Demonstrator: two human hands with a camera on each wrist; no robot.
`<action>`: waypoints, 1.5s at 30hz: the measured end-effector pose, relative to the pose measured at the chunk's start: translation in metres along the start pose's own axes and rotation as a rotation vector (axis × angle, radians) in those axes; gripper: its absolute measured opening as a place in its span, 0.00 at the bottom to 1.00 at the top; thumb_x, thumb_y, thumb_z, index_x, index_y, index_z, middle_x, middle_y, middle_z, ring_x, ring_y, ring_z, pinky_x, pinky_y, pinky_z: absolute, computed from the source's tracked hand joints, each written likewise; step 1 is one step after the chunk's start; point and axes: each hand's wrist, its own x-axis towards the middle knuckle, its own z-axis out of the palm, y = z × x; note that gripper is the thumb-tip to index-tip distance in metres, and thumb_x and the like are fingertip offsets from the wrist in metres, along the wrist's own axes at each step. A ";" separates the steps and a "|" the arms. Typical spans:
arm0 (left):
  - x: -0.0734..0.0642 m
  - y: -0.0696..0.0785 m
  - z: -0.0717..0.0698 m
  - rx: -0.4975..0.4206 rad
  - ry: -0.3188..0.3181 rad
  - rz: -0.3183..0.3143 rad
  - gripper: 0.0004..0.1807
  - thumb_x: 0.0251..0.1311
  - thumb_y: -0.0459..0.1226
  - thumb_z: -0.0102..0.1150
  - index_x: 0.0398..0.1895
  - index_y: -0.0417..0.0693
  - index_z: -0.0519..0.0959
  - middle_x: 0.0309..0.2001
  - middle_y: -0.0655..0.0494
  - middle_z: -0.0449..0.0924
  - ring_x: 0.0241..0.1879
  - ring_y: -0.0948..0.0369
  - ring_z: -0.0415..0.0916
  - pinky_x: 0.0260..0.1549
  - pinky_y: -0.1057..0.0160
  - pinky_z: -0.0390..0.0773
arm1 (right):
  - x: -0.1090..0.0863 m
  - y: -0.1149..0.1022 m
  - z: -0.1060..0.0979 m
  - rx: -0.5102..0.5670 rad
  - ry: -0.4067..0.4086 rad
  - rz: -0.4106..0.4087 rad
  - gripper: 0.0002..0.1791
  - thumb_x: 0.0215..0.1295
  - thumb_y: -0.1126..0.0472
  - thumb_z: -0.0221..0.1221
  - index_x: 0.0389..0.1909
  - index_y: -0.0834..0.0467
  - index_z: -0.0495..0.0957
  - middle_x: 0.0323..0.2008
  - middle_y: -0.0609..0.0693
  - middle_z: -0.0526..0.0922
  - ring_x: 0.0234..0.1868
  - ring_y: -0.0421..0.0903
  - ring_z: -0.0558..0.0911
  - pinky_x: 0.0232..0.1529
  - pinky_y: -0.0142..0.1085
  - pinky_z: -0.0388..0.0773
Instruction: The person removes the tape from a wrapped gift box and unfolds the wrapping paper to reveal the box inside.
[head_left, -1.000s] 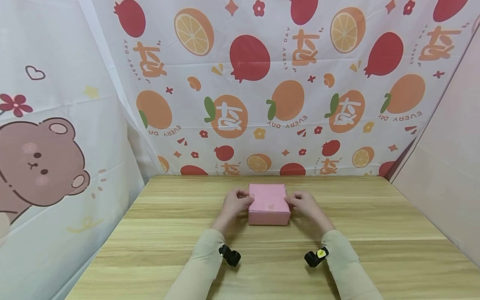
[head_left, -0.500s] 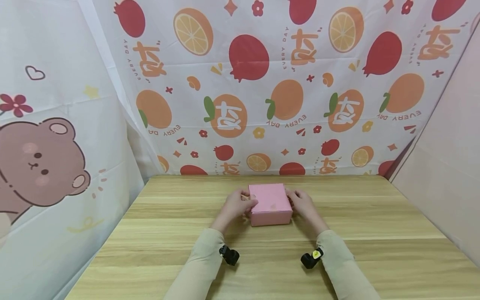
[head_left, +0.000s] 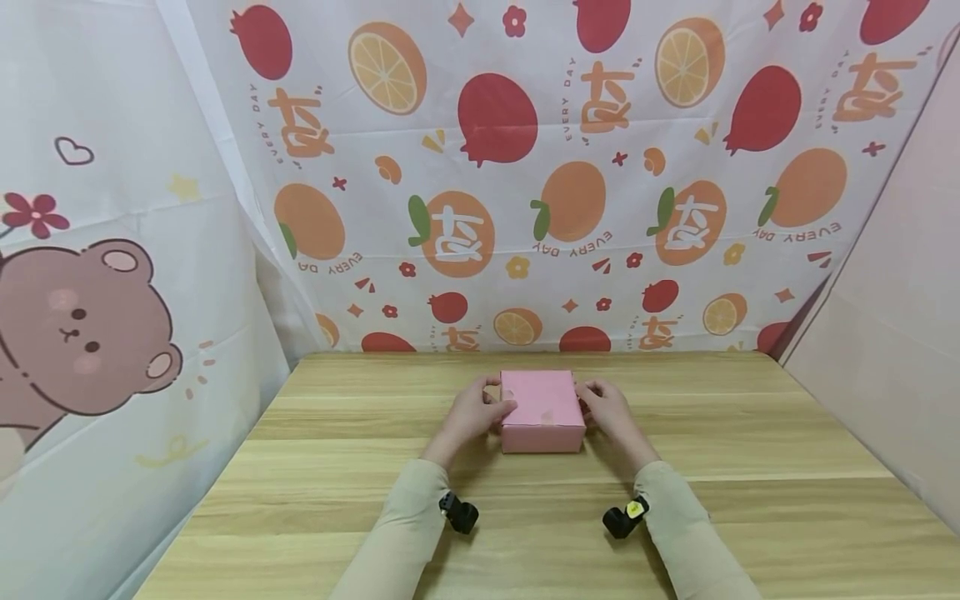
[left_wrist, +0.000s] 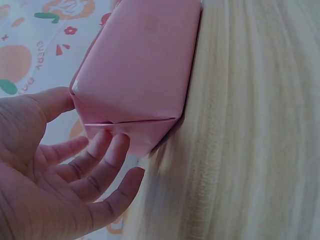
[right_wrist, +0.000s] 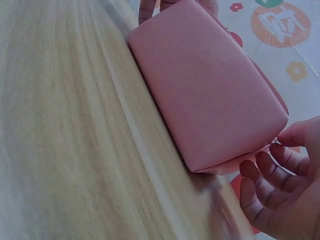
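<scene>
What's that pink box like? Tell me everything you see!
The closed, rectangular pink box, seemingly card or paper, has a smooth front, folded ends and a small paler patch near its top's front edge. It sits on the light wood-grain table, between the bare left hand and bare right hand, whose fingers touch its ends.

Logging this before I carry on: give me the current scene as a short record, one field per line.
object: pink box, on the wooden table
box top: lies flat, looks closed; small paler patch near its front edge
left hand: at the box's left end, thumb on the top edge, fingertips at the end fold
right hand: at the right end, fingertips against it
background: fruit-print cloth behind the table
</scene>
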 end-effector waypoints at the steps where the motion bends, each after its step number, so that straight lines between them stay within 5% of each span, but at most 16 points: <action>1: 0.001 0.000 0.000 0.005 0.000 0.008 0.31 0.61 0.42 0.64 0.65 0.44 0.67 0.30 0.52 0.77 0.28 0.59 0.77 0.25 0.68 0.71 | 0.000 0.000 0.000 0.003 0.002 -0.001 0.13 0.73 0.58 0.51 0.42 0.67 0.74 0.32 0.51 0.77 0.25 0.41 0.76 0.32 0.39 0.80; 14: 0.002 -0.002 -0.002 -0.034 -0.023 0.038 0.31 0.60 0.42 0.65 0.67 0.49 0.69 0.34 0.48 0.79 0.32 0.53 0.82 0.25 0.68 0.72 | 0.000 0.003 -0.005 0.060 -0.012 -0.003 0.13 0.72 0.59 0.53 0.42 0.68 0.73 0.30 0.50 0.78 0.28 0.41 0.77 0.31 0.37 0.79; 26: 0.005 -0.006 -0.001 -0.030 -0.028 0.028 0.31 0.61 0.44 0.65 0.67 0.52 0.69 0.35 0.50 0.77 0.29 0.58 0.79 0.21 0.67 0.69 | 0.003 0.005 -0.009 0.043 0.019 0.033 0.12 0.70 0.61 0.55 0.39 0.68 0.73 0.32 0.55 0.78 0.30 0.44 0.79 0.31 0.35 0.80; 45: 0.006 -0.008 -0.003 -0.072 -0.042 0.001 0.31 0.61 0.44 0.64 0.67 0.52 0.69 0.36 0.50 0.77 0.36 0.49 0.82 0.21 0.68 0.69 | 0.007 0.012 -0.014 -0.008 0.021 0.055 0.10 0.67 0.61 0.54 0.35 0.66 0.74 0.29 0.52 0.78 0.25 0.40 0.77 0.28 0.33 0.77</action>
